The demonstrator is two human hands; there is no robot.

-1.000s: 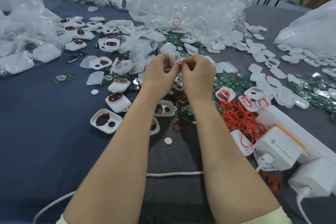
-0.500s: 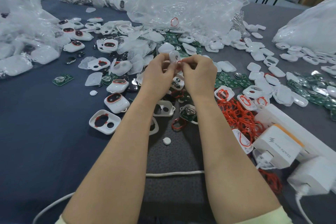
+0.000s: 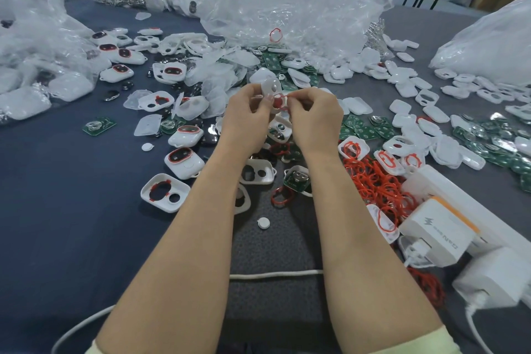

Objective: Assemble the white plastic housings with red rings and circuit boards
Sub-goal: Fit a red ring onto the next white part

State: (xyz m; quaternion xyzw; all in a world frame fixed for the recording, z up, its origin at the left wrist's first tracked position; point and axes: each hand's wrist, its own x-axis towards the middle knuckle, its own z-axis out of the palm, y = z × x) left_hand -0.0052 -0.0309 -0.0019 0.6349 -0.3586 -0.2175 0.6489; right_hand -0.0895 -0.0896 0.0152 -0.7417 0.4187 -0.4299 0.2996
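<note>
Above the middle of the table, my left hand (image 3: 248, 112) grips a white plastic housing (image 3: 270, 87), held upright. My right hand (image 3: 313, 115) pinches a red ring (image 3: 279, 102) against the housing's lower opening. Both hands touch at the fingertips. A heap of loose red rings (image 3: 373, 181) lies to the right of my right forearm. Green circuit boards (image 3: 362, 131) lie scattered beyond it. Housings fitted with red rings (image 3: 184, 158) sit to the left of my left forearm.
Crumpled clear plastic bags (image 3: 287, 3) fill the back and left of the table. A white power strip with plugged adapters (image 3: 442, 227) lies at the right front. A white cable (image 3: 275, 274) runs under my forearms. More white housings (image 3: 425, 95) are spread at the right.
The red ring now shows wider between my fingertips at the housing. Both hands stay nearly where they were.
</note>
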